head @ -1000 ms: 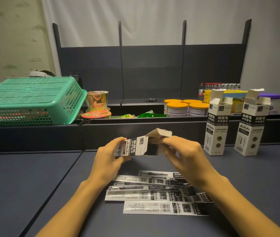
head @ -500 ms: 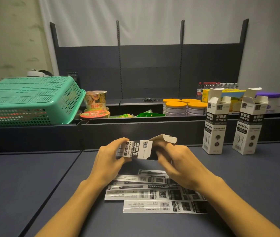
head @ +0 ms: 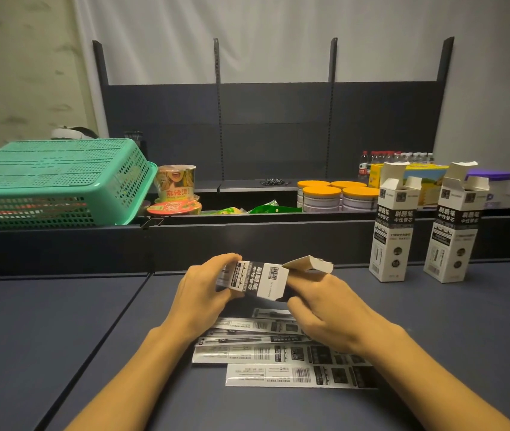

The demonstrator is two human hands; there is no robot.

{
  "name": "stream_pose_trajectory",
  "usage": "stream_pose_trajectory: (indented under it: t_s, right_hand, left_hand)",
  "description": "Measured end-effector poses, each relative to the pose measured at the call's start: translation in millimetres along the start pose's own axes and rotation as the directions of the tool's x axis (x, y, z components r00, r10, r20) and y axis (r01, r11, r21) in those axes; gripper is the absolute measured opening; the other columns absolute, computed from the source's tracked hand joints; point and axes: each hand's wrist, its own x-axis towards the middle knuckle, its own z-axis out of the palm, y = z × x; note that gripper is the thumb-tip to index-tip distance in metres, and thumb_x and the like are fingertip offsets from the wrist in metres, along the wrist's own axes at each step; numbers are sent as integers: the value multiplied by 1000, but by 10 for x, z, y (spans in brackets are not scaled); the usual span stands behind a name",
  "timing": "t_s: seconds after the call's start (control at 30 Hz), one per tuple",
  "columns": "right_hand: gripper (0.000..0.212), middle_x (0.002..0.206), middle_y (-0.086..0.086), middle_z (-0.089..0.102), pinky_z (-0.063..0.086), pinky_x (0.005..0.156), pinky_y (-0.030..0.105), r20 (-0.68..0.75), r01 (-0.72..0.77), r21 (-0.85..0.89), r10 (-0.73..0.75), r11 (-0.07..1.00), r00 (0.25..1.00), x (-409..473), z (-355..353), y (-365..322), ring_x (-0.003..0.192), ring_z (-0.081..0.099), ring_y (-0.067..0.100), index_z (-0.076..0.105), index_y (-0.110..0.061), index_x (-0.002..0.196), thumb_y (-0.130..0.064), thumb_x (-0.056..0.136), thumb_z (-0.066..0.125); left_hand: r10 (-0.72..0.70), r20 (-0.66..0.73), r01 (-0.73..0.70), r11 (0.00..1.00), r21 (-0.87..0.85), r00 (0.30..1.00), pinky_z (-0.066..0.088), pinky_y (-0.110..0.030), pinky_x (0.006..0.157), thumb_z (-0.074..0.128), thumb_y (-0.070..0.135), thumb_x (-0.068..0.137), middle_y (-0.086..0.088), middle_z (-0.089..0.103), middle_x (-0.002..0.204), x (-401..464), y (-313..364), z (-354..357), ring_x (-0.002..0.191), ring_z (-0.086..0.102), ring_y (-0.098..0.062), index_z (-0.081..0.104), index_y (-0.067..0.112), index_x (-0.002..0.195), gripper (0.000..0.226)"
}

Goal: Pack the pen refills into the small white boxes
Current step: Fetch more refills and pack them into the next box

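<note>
Far left, behind the dark worktop [head: 45,321]: upturned green basket [head: 54,181] on the raised ledge. Just right of it, instant-noodle cup [head: 175,183] standing on a red-lidded bowl [head: 174,208].

Centre, above the worktop: left hand [head: 199,293], grip closed round the left end of a small white box [head: 252,279] lying sideways, thumb under, fingers over the top. Box's right end open, flap [head: 308,264] tilted up and out to the right. Right hand [head: 328,315] at that open end, grip narrow, fingers curled against the box's opening; whether anything sits between those fingers cannot be told.

Below both hands, flat on the worktop: fanned pile of pen refill packets [head: 281,356], overlapping, long sides running left to right, partly hidden by the right wrist.

Behind, centre-right: four orange-lidded tins [head: 337,194] in a cluster on the ledge.

Right: two more white boxes, upright on the worktop, tops open, near one [head: 393,241] and far one [head: 454,244] side by side but apart. Behind them, bottles [head: 393,158] in a row.
</note>
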Motion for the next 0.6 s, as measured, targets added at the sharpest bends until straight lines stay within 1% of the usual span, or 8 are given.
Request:
stream_pose_trajectory:
  t_s: [0.07,0.13,0.2,0.27,0.3,0.43,0.5,0.6]
  right_hand:
    - [37,134,-12,54,54,82,32,25,-4,-5,4,1000,1000,-4,6,-5,100,59,24,49,-33,130,-28,96,37]
    - [38,131,-12,56,55,81,31,11,-2,12,2,1000,1000,11,19,6,98,61,25,48,-33,132,-28,96,39]
    - [41,112,-7,65,55,71,31,-34,10,6,-10,1000,999,36,41,38,81,62,21,50,-29,131,-31,92,38]
    - [43,81,-2,61,49,61,35,-95,-4,-7,3,1000,995,53,30,68,63,52,16,54,-21,125,-33,87,37]
    - [46,77,-3,56,46,59,33,-133,2,-5,-3,1000,991,56,23,72,60,48,14,54,-21,128,-32,86,39]
    - [63,104,-26,58,45,55,20,-269,105,86,-79,991,960,54,-39,39,58,49,9,38,-30,145,-16,85,51]
    - [60,93,-37,54,40,54,13,-308,94,123,-52,988,950,60,-53,48,56,49,9,40,-32,140,-15,84,53]
    - [44,97,-27,54,39,58,13,-310,110,71,-83,991,947,56,-31,63,63,48,0,52,-26,129,-19,85,49]
  left_hand:
    - [13,3,-13,1000,-1,1000,43,-14,85,82,17,72,4,65,119,4,-21,6,101,55,-6,59,20,126,59]
    - [17,5,-17,1000,2,1000,50,-34,88,82,19,72,4,65,117,10,-46,12,103,59,-12,58,21,126,59]
    - [7,-19,-7,1000,18,1000,49,-43,88,82,19,72,3,65,114,14,-51,11,101,58,-16,58,22,125,59]
    - [4,-65,-4,1000,7,998,49,-46,85,83,17,71,3,66,112,22,-59,10,97,58,-17,59,21,123,57]
    - [-3,-86,3,1000,-3,996,49,-47,85,83,17,71,3,66,112,28,-63,6,96,59,-17,60,21,123,57]
    - [-64,-132,60,998,-37,989,48,-47,89,81,19,73,2,65,117,39,-100,-21,103,59,-17,58,19,126,57]
    - [-80,-131,74,996,-50,988,49,-45,90,81,19,73,1,65,117,26,-100,-32,104,58,-16,58,19,127,58]
    - [-55,-105,48,997,-68,993,51,-40,88,82,19,72,3,66,115,16,-61,-30,101,59,-13,59,19,125,57]
